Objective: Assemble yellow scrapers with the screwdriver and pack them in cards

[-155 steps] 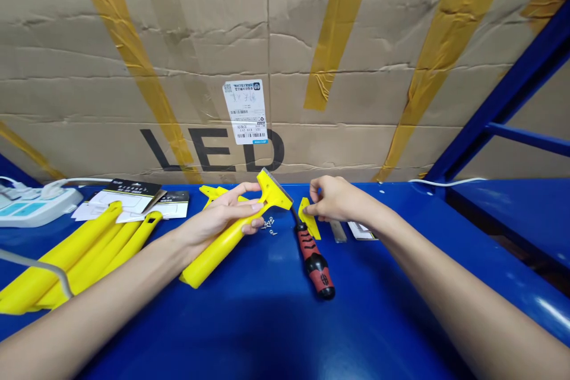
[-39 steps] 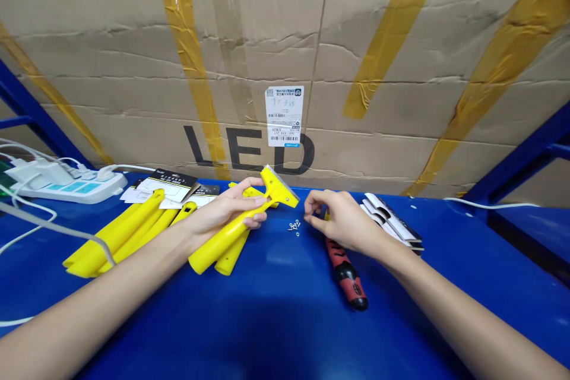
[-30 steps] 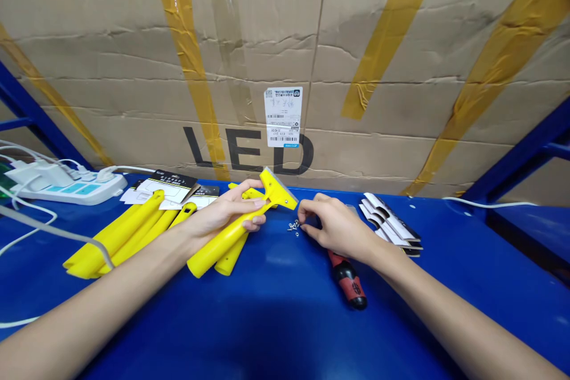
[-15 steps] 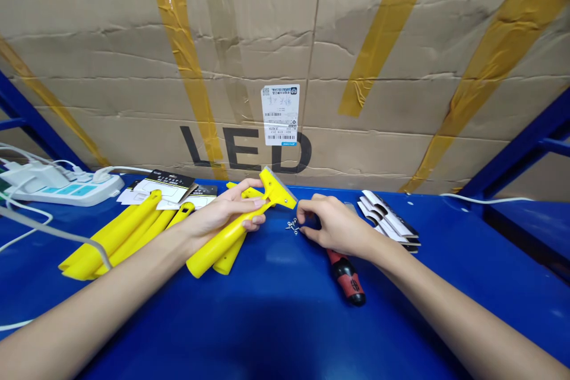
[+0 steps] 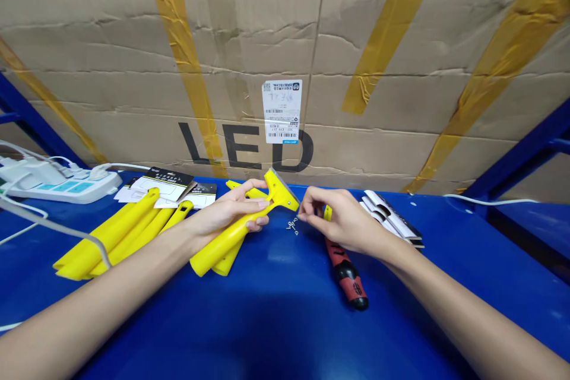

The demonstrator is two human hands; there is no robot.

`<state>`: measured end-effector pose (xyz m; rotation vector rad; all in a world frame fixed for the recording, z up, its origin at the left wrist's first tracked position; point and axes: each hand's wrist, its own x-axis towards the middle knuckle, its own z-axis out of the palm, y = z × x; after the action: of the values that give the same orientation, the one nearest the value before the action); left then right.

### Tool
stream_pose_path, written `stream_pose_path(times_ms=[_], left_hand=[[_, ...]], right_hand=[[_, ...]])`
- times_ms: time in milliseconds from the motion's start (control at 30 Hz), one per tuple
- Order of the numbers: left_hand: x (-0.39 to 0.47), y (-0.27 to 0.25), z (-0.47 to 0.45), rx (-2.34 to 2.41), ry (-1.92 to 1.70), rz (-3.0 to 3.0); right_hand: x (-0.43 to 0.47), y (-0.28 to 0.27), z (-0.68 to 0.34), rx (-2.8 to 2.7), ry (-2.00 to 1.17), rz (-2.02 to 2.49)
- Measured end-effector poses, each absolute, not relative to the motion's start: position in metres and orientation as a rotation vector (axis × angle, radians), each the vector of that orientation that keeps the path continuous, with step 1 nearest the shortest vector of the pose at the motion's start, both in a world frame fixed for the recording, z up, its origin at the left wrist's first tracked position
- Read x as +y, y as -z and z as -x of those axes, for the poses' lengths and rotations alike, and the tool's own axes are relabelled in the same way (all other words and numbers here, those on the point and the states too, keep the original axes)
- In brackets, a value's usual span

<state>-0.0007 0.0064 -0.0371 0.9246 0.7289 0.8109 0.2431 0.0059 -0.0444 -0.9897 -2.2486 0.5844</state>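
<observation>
Left hand (image 5: 227, 214) is gripping the light, stiff yellow plastic scraper (image 5: 243, 222) mid-handle; right hand (image 5: 341, 222) is pinching over tiny, easily dropped metal screws (image 5: 293, 225).

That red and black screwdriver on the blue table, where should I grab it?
Take the screwdriver by its thick red-and-black handle, coming from above. It lies flat, handle end nearest and bare, while the right hand covers the shaft end.
</observation>
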Motion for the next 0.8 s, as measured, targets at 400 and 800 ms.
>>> stream_pose_path(times_ms=[400,800], left_hand=[[-0.006,0.033,-0.009,0.621,-0.607,-1.079],[-0.008,0.033,-0.006,0.605,-0.56,-1.084]], right_hand=[[-0.01,0.034,-0.224,-2.069,-0.207,0.804],[0.001,0.027,-0.235,-1.92,-0.694,1.004]])
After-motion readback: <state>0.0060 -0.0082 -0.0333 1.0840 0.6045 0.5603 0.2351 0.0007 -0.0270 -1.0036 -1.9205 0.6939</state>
